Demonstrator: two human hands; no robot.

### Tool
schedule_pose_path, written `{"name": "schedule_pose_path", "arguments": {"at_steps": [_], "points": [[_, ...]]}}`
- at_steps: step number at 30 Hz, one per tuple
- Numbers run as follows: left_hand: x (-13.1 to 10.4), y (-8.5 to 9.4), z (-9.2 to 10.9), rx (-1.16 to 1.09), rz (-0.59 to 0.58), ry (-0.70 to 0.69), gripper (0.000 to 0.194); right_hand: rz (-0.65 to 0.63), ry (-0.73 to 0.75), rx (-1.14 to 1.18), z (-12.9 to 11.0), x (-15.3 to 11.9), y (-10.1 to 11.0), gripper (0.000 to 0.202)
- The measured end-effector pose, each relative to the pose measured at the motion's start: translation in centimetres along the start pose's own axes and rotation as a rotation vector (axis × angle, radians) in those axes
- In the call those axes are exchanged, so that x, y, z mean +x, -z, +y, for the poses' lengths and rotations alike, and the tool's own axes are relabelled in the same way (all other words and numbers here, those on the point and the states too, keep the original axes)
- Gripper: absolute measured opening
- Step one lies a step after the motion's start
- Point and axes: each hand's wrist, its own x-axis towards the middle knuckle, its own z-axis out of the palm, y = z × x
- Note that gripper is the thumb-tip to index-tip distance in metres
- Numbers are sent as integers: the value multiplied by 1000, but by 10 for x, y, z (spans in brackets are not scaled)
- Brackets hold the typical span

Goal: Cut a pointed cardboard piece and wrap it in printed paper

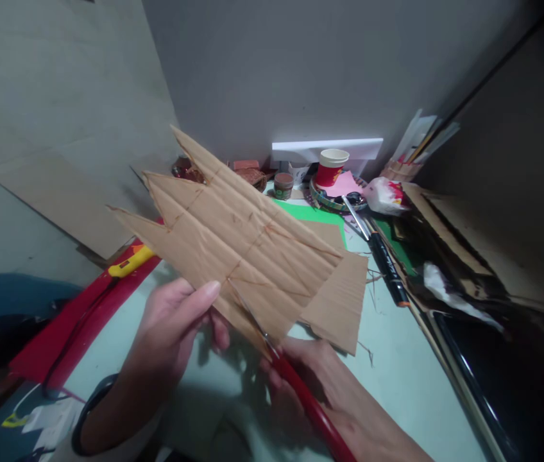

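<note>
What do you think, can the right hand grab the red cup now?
Probably not straight away: the right hand is holding a red-handled tool, and the spiky cardboard seems partly in the way. The red cup itself looks uncovered, though.

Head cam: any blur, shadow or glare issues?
Head view: dim overall, near-black in the upper right corner; right hand and red handle look soft; table shadowed at bottom centre; brown lines on the cardboard readable; slight sheen on the black panel at right.
</note>
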Motion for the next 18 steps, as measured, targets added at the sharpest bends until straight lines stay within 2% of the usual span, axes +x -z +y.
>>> {"name": "schedule_pose_path", "arguments": {"at_steps": [4, 8, 13, 18], "points": [[-1, 4, 0, 30, -46, -3, 40, -1, 57, -40, 1, 4, -1, 19], [-1, 4, 1, 69, -34, -28, 37, 53, 113, -108, -2, 6, -6, 13], [-3, 5, 0, 125, -17, -8, 40, 79, 190, -51, -8, 8, -12, 21], [-3, 7, 2, 161, 12, 30, 29, 53, 209, -20, -13, 14, -11, 25]]}}
